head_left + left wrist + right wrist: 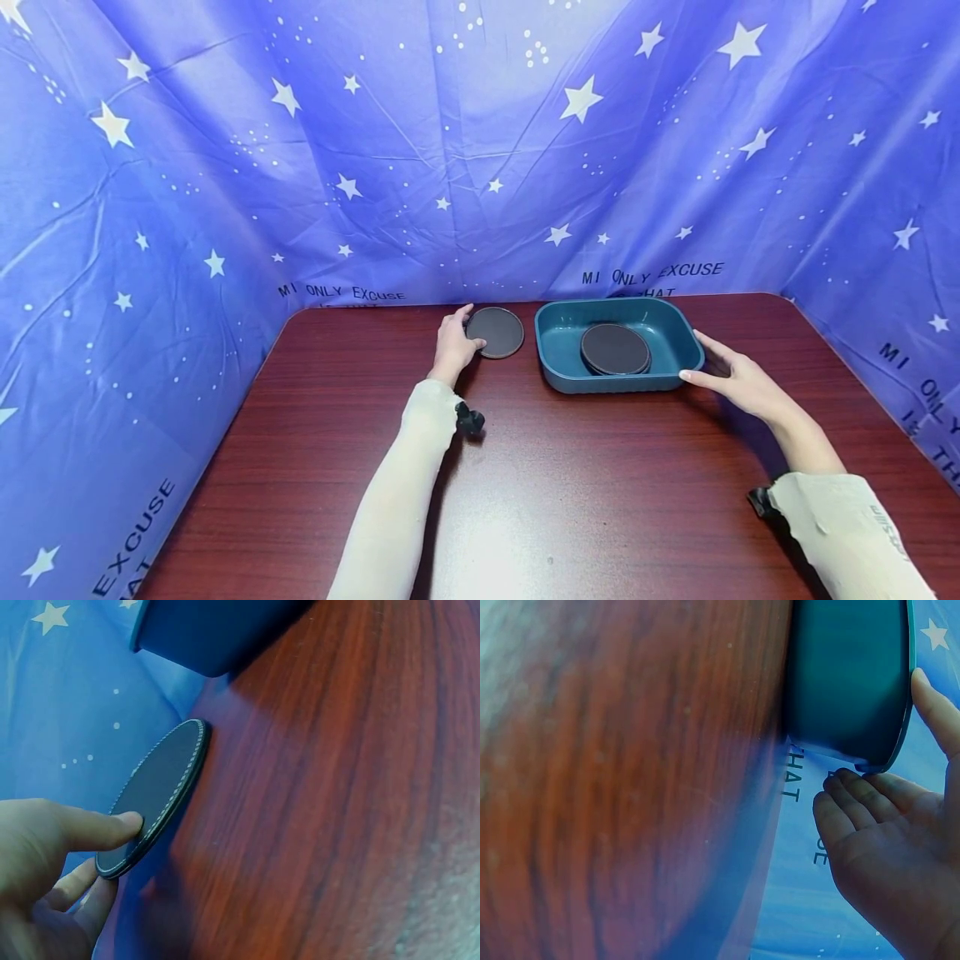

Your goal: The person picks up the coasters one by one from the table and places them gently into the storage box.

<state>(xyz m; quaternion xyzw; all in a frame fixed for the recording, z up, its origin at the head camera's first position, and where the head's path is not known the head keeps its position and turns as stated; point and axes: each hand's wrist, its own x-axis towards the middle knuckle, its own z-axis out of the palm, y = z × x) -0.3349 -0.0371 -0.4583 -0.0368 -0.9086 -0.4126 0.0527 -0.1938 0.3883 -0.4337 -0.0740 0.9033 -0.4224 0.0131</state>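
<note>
My left hand (454, 345) pinches a dark round coaster (497, 333) by its left edge. In the left wrist view the thumb lies on the top face of the coaster (161, 776), which has pale stitching round its rim, and other fingers are beneath it. To its right stands a teal rectangular basin (551, 358) with rounded corners. Inside lie dark round coasters (615, 348), stacked; their number cannot be told. My right hand (738, 382) touches the basin's right end, its thumb at the rim. The right wrist view shows its fingers (870, 802) fairly straight beside the basin wall (847, 682).
Everything stands near the far edge of a reddish-brown wooden table (570, 483). A blue curtain (450, 150) with white stars hangs behind it and on both sides. Black wrist mounts (469, 419) sit at both sleeve cuffs.
</note>
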